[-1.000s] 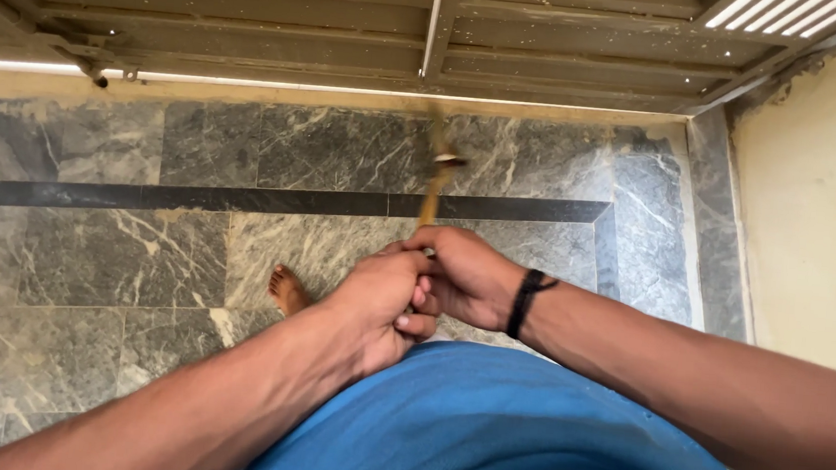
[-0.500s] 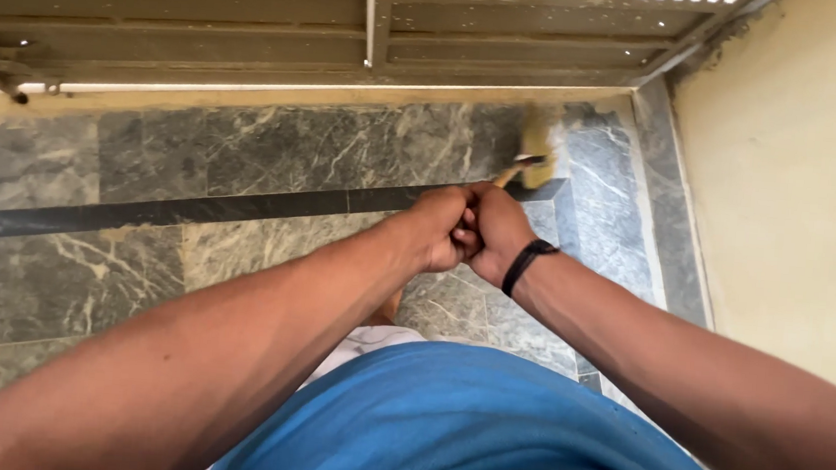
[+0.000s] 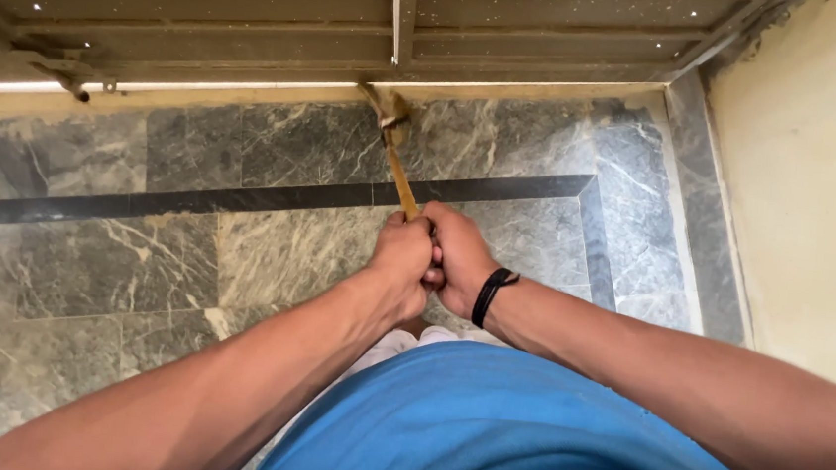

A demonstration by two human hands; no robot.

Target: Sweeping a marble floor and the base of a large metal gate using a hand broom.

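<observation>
Both hands were wrapped tight around one wooden stick, side by side and touching: the left hand nearer the person's left, the right hand beside it, a black band on its wrist. From the fists, the stick ran up and away over the grey marble floor. Its blurred far end lay at the foot of the metal gate, near the centre bar.
</observation>
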